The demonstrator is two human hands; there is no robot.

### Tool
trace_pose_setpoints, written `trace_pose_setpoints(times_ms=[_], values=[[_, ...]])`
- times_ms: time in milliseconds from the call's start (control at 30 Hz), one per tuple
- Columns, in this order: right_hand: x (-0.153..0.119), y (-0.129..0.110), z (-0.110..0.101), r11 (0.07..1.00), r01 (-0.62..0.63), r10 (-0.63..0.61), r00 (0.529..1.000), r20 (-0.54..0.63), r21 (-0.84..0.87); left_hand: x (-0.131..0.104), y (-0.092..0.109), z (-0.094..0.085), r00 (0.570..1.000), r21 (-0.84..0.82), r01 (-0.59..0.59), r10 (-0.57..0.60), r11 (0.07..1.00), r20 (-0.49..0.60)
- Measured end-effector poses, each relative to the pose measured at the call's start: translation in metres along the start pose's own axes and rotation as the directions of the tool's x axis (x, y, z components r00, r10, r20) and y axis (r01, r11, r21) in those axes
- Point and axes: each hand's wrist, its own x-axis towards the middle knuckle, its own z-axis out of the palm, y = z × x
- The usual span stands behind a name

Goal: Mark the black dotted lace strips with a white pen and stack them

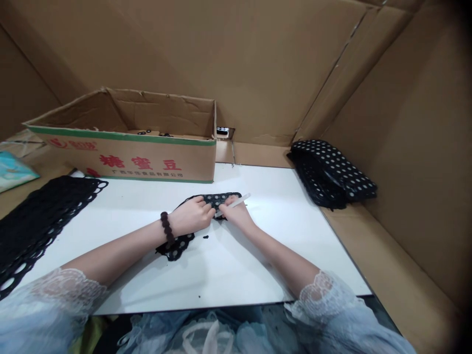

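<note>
Black fabric [217, 198] with pale round dots and a scalloped edge

Two hands [192, 216] [236, 212], one slim tool [242, 199], one box [147, 160], one bracelet [167, 227]

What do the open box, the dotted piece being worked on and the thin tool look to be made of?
Open box: matte brown cardboard; creased walls, printed front.
Dotted piece: probably black fabric, perhaps lace or mesh; it lies limp, with a scalloped edge.
Thin tool: whitish, smooth-looking, possibly plastic; too small to be sure.
</note>
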Motion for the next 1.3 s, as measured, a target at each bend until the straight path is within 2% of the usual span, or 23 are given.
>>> trace_pose_setpoints(times_ms=[267,500,567,700,800,900,1033,1100,1167,1233,1300], values=[[0.0,-0.004,-0.001,0.997,0.071,-0.07,0.996,0.047,-0.007,0.003,-0.006,-0.005,0.996,-0.028,-0.073,0.075,0.997,0.05],[0.002,0.001,0.006,0.975,0.2,-0.204,0.978,-0.035,-0.096,0.003,0.0,0.0,0.999,-0.092,0.05,-0.049,0.994,0.017],[0.003,-0.002,0.007,0.969,0.196,-0.2,0.98,-0.007,-0.152,0.002,0.001,0.002,0.997,-0.115,0.081,-0.08,0.99,0.005],[0.005,-0.009,0.007,0.911,0.183,-0.176,0.983,0.052,-0.371,0.0,0.004,0.004,0.987,-0.124,0.161,-0.161,0.979,0.007],[0.005,-0.009,0.008,0.888,0.199,-0.19,0.98,0.062,-0.415,0.0,0.006,0.004,0.967,-0.124,0.255,-0.255,0.959,0.022],[0.006,-0.005,0.007,0.908,0.226,-0.224,0.974,0.048,-0.353,0.001,0.007,0.0,0.958,-0.115,0.287,-0.285,0.951,0.032],[0.01,0.003,-0.001,0.968,0.248,-0.248,0.969,0.026,-0.036,0.002,0.004,-0.016,0.96,-0.155,0.254,-0.229,0.955,0.161],[0.012,0.006,-0.006,0.974,0.214,-0.214,0.977,-0.021,0.067,0.0,0.001,-0.028,0.944,-0.211,0.271,-0.216,0.939,0.249],[0.013,0.009,-0.009,0.977,0.193,-0.188,0.98,-0.063,0.088,-0.008,-0.003,-0.038,0.911,-0.208,0.324,-0.245,0.923,0.332],[0.013,0.011,-0.01,0.975,0.197,-0.187,0.978,-0.096,0.105,-0.018,-0.007,-0.045,0.845,-0.154,0.398,-0.296,0.904,0.447],[0.013,0.012,-0.009,0.97,0.21,-0.196,0.973,-0.122,0.12,-0.029,-0.011,-0.049,0.753,-0.124,0.461,-0.314,0.879,0.579]])
